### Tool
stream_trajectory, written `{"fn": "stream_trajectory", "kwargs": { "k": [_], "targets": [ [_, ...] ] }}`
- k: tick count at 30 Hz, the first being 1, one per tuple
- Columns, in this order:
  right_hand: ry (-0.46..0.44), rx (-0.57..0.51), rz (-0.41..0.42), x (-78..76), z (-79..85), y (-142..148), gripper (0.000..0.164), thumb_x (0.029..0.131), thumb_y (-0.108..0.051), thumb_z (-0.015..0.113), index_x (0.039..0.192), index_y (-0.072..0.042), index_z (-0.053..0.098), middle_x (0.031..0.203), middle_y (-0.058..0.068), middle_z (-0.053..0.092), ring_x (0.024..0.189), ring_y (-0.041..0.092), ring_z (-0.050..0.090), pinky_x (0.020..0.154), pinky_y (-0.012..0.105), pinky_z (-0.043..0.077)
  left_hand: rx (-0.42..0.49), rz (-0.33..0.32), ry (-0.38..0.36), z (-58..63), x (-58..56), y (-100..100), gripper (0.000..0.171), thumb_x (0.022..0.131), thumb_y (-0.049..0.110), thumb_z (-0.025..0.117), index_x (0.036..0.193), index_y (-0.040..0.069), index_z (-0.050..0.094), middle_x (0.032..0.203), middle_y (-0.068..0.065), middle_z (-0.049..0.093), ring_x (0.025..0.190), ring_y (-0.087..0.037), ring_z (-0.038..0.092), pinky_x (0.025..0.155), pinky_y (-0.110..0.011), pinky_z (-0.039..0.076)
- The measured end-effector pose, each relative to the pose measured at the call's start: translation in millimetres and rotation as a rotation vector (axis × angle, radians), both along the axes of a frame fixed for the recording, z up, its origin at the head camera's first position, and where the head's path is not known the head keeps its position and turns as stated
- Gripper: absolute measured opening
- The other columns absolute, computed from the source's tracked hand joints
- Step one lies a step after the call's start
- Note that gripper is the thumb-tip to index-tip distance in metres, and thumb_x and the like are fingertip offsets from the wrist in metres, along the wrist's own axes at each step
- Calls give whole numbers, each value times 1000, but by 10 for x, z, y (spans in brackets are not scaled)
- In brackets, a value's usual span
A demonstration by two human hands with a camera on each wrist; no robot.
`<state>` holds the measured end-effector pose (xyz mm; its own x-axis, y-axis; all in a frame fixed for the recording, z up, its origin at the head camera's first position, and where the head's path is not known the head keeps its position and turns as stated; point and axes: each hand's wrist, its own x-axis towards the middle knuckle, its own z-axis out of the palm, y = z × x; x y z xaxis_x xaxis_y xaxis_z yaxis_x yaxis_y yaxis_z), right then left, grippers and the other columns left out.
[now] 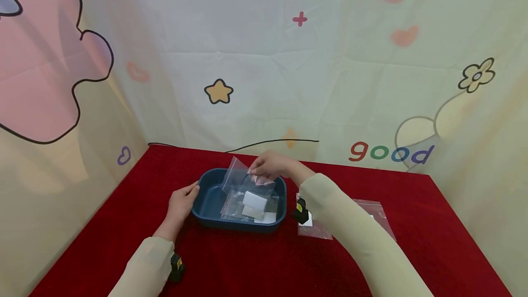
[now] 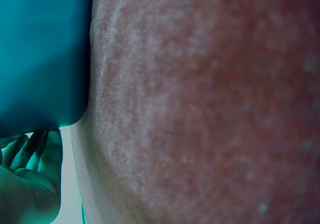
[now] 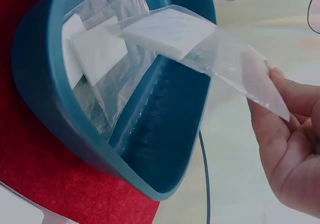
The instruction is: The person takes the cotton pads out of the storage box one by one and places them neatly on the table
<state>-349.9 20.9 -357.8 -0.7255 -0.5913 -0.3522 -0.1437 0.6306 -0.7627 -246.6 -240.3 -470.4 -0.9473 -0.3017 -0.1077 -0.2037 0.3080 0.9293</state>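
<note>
A dark blue plastic bin (image 1: 239, 226) with rounded corners stands on the red cloth. My left hand (image 1: 181, 203) grips its left rim, thumb at the edge; in the left wrist view the fingers (image 2: 47, 156) lie against the bin's lower edge. Over the bin's right half, my right hand (image 1: 272, 166) pinches the top edge of a clear zip bag (image 3: 230, 76). A flat white piece (image 3: 170, 31) sits in the bag's lower part. Beneath it, several similar clear bags with white pieces (image 3: 100, 48) lie inside the bin.
To the bin's right, partly behind my right sleeve, a clear bag with a white piece (image 1: 305, 220) lies on the red cloth (image 1: 231, 265). Another clear bag (image 1: 377, 210) lies farther right. A printed curtain (image 1: 264, 95) hangs behind the table.
</note>
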Motion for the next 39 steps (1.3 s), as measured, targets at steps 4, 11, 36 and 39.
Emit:
{"fn": "stream_trajectory", "kwargs": {
  "k": [4, 11, 36, 39],
  "targets": [
    [22, -43, -20, 33, 4, 63, 27, 102, -15, 63, 124, -2, 72, 102, 13, 76, 69, 8, 71, 68, 22, 61, 1, 0, -1, 6, 4, 10, 44, 109, 20, 49, 148, 1, 51, 154, -22, 48, 146, -38, 46, 116, -52, 45],
    [79, -111, -98, 134, 1, 185, 29, 102, -17, 63, 127, -4, 71, 110, 15, 75, 71, 9, 68, 65, 18, 58, -1, -4, -11, -4, -3, 4, 45, 109, 21, 48, 149, 1, 50, 155, -23, 47, 146, -39, 45, 116, -52, 45],
    [65, -354, -389, 582, 29, 980, 33, 103, -19, 62, 130, -1, 69, 105, -2, 74, 89, 11, 64, 78, 21, 60, 1, -8, 10, 8, 1, 3, 44, 109, 20, 49, 148, 0, 51, 155, -21, 47, 150, -37, 39, 122, -51, 39],
    [63, -348, -426, 660, 33, 1102, 33, 103, -21, 62, 130, -3, 70, 102, -4, 73, 89, 11, 64, 78, 21, 60, 4, -13, 10, -9, 0, -4, 45, 109, 20, 48, 149, 0, 50, 156, -21, 46, 151, -37, 39, 122, -51, 38]
  ]
}}
